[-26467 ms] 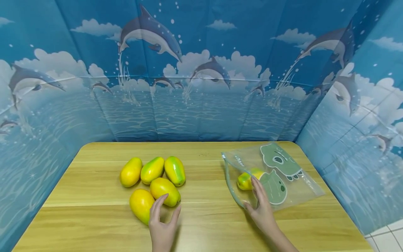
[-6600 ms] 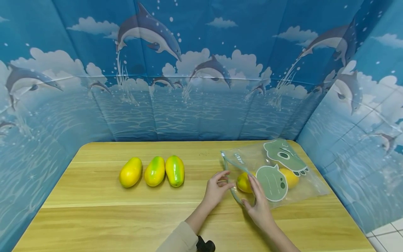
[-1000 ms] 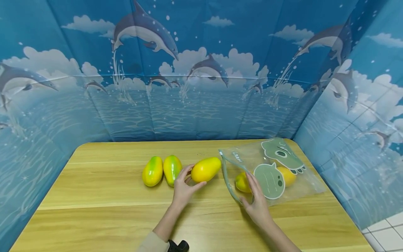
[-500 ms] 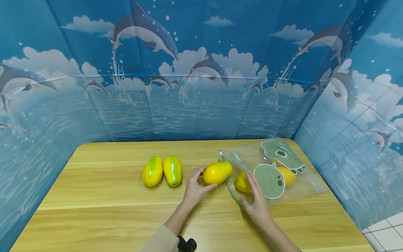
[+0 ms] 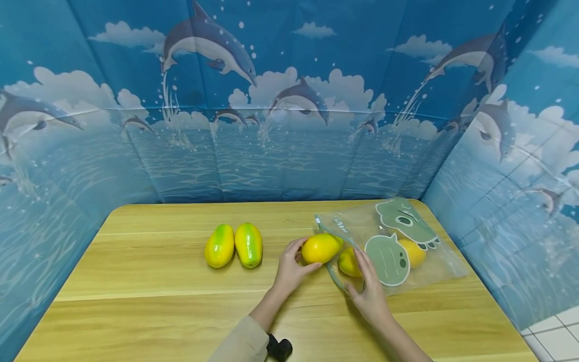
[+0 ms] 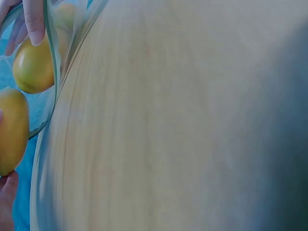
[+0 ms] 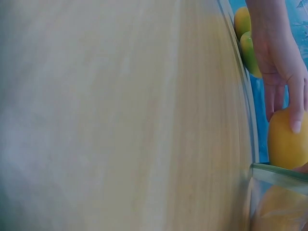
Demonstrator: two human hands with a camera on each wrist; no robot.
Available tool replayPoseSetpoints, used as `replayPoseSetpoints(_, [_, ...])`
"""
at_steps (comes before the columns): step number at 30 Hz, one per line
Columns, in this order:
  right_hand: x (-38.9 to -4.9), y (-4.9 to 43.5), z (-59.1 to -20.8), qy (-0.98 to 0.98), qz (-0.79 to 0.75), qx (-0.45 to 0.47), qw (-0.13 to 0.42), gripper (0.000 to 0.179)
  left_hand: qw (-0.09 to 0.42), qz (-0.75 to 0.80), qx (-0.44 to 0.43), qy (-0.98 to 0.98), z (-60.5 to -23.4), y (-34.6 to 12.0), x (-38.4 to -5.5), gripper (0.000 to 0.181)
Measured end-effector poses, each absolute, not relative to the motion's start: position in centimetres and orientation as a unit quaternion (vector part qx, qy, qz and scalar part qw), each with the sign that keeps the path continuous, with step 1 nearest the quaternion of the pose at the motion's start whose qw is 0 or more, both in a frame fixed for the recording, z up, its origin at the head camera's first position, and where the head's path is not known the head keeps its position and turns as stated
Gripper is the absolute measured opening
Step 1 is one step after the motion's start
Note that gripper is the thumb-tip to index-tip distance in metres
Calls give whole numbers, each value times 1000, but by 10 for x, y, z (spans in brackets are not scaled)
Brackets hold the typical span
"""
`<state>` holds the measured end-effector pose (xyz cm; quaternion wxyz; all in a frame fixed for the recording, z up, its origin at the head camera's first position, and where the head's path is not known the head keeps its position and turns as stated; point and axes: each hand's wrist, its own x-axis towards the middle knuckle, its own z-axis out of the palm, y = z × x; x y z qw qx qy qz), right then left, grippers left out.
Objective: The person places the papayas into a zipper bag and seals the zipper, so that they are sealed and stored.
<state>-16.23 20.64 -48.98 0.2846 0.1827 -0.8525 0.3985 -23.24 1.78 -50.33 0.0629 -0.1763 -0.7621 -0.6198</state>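
Note:
My left hand (image 5: 289, 269) grips a yellow papaya (image 5: 318, 249) between fingers and thumb. The fruit's greenish far end is at the mouth of a clear zip bag (image 5: 436, 274) printed with green cartoon figures. My right hand (image 5: 372, 296) holds the bag's mouth edge, fingers on the upper rim and thumb lower down. Inside the bag lies one papaya (image 5: 348, 261) near the opening, and another papaya (image 5: 413, 253) shows deeper in, partly behind the print. In the right wrist view, the held papaya (image 7: 286, 139) sits close to the green-edged bag rim (image 7: 279, 175).
Two yellow-green papayas (image 5: 219, 246) lie side by side on the wooden table (image 5: 149, 286), left of my left hand. A blue dolphin-print cloth (image 5: 289, 166) hangs behind the table and down its sides. White floor tiles (image 5: 554, 334) show at the lower right.
My left hand has carried the papaya rightward from beside the two remaining fruits to the bag's mouth. Over the longer span, several papayas have left the table's left side. The right hand stays at the bag.

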Motion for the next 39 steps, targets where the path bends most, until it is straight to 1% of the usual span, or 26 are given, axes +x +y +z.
replayPoseSetpoints(12, [-162,207,-490,-856,394,179,284,95,39,-624,-168,-762,-506,31,-238,65])
replayPoseSetpoints(19, [-151,193,-461,-847,397,189,297,85,37,-615,-175,-768,-509,38,-240,63])
replayPoseSetpoints(22, [-150,192,-460,-847,396,191,300,85,26,-609,-176,-773,-510,40,-241,64])
replayPoseSetpoints(27, [-150,193,-460,-847,402,192,290,84,11,-595,-190,-781,-511,42,-242,64])
replayPoseSetpoints(33, [-150,193,-459,-848,400,188,291,86,23,-572,-218,-791,-511,45,-244,63])
replayPoseSetpoints(39, [-157,198,-474,-848,396,188,297,91,22,-599,-197,-776,-511,49,-244,57])
